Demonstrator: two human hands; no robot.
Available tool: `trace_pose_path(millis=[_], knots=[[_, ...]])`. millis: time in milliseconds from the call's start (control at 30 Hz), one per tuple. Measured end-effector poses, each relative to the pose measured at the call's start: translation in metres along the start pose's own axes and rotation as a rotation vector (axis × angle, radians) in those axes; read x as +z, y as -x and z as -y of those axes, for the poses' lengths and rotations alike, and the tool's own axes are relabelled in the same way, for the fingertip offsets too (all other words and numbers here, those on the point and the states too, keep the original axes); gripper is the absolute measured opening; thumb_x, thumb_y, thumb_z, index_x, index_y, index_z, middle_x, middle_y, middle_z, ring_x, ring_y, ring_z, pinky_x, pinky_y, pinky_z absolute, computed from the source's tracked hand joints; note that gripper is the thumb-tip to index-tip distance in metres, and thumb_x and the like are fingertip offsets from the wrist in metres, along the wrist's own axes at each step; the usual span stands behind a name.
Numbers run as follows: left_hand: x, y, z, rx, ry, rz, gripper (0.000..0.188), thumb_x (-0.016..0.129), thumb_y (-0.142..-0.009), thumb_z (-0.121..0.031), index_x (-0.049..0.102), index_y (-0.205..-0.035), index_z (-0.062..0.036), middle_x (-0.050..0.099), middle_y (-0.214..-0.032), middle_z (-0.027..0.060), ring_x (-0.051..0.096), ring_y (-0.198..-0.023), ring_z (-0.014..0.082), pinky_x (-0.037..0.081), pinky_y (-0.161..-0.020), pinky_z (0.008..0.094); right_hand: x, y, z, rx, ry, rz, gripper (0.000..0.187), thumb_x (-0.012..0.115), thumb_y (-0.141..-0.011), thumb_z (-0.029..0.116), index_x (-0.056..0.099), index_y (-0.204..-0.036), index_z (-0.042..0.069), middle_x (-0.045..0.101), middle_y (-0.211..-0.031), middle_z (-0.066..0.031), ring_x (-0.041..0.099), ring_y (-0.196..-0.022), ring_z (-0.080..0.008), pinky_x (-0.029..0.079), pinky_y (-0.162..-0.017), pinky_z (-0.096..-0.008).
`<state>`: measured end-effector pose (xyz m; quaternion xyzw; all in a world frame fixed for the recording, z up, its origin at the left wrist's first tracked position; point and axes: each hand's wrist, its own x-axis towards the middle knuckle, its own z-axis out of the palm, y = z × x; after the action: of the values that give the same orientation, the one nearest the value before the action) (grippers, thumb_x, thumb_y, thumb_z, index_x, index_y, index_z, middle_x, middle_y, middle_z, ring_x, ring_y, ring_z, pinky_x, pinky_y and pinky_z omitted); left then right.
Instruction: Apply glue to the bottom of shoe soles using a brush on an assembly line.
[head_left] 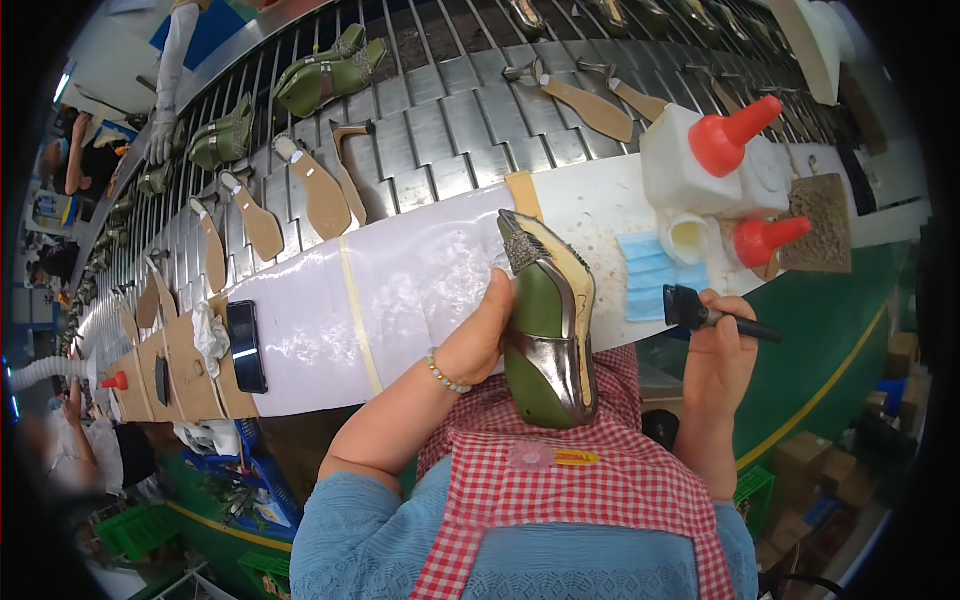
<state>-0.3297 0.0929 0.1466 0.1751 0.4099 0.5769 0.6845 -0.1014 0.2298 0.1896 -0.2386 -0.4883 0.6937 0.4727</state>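
My left hand [478, 335] grips a green shoe upper on its last [542, 305], fingers hidden behind it. The shoe stands on end, its pale tan underside partly turned to the right. A silvery strap crosses it, and a glittery band sits near its upper end. Pinched in my right hand [722, 352] is a black flat brush [684, 307], bristle end to the left and handle to the right, apart from the shoe. Near the brush lies a blue face mask [650, 280] on the white work surface [420, 285]. A small whitish cup [690, 238] stands by the mask.
A white bottle with a red nozzle [735, 135] and another red nozzle [770, 240] are at the right. Across the far side runs a slatted metal conveyor [430, 140] with tan soles [320, 190] and green shoes [325, 80]. A dark phone [247, 345] lies left.
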Motion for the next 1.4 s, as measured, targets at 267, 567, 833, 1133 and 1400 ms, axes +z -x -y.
trace_pose_path(millis=[267,567,833,1133,1400], knots=[[-0.013,0.004,0.009,0.005,0.190,0.015,0.093,0.015,-0.091,-0.076,0.028,-0.148,-0.0041,0.046,-0.142,0.0092,0.042,-0.131,0.0210,0.031,-0.112,0.0378,-0.049,-0.023,-0.013,0.062,0.225,-0.235,0.015,0.057,-0.097,0.010,0.058,-0.110,0.003,0.061,-0.104,-0.0061,0.059,-0.093,-0.0116,0.048,-0.081,-0.0258],[-0.019,0.013,-0.001,-0.021,0.042,-0.130,0.101,0.012,-0.086,-0.080,0.019,-0.152,-0.0042,0.037,-0.150,0.0105,0.036,-0.138,0.0247,0.027,-0.113,0.0388,-0.074,-0.039,-0.050,0.421,0.366,-0.344,0.025,0.070,-0.090,0.021,0.063,-0.107,0.005,0.062,-0.086,0.0014,0.057,-0.071,-0.0069,0.043,-0.061,-0.0194],[-0.004,0.004,-0.007,-0.075,-0.051,-0.042,0.105,0.012,-0.083,-0.084,0.017,-0.153,-0.0048,0.036,-0.150,0.0117,0.033,-0.139,0.0253,0.026,-0.114,0.0416,-0.076,-0.031,-0.014,0.512,1.267,-0.071,0.034,0.062,-0.094,0.026,0.061,-0.115,-0.001,0.069,-0.092,-0.0059,0.066,-0.076,-0.0136,0.051,-0.067,-0.0240],[0.011,0.007,-0.012,-0.061,0.009,-0.004,0.093,0.018,-0.091,-0.076,0.031,-0.147,-0.0037,0.044,-0.144,0.0106,0.042,-0.133,0.0208,0.033,-0.110,0.0352,0.032,0.029,-0.029,0.798,0.051,0.618,0.102,0.078,-0.078,0.019,0.009,-0.151,-0.002,0.038,-0.146,-0.0149,0.038,-0.134,-0.0213,0.033,-0.110,-0.0353],[-0.028,0.029,-0.024,-0.090,-0.059,0.056,0.099,0.016,-0.087,-0.081,0.030,-0.147,-0.0032,0.048,-0.136,0.0106,0.048,-0.122,0.0233,0.038,-0.104,0.0411,0.039,0.024,-0.031,0.914,-0.043,0.481,0.098,0.078,-0.074,0.016,0.018,-0.149,-0.003,0.043,-0.141,-0.0131,0.046,-0.128,-0.0207,0.036,-0.108,-0.0353]])
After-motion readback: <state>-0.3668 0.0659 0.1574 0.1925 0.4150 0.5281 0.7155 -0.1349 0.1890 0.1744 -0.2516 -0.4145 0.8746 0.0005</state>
